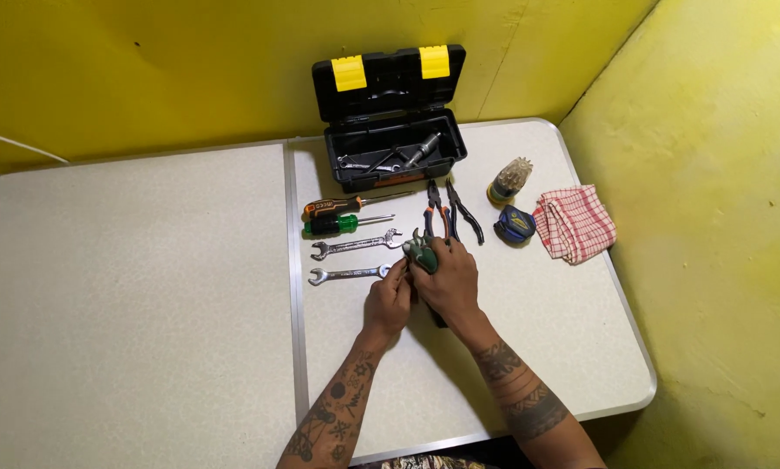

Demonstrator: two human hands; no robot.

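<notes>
Yellow walls enclose a pale speckled folding table (147, 287). An open black plastic toolbox with yellow latches (390, 117) stands at its far edge. Both hands, left (388, 304) and right (448, 282), close together on a green-handled tool (422, 255) at mid-table; its axis runs away from the person. Two steel spanners (355, 245) lie just left, orange-handled pliers (437, 213) just beyond.

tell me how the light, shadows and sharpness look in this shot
Head view: even, soft light, no harsh glare on the table; faint shadows fall under the left hand and right hand; the open toolbox interior is dark; wide-angle bending curves the table edges; the green-handled tool is small and slightly soft.
</notes>
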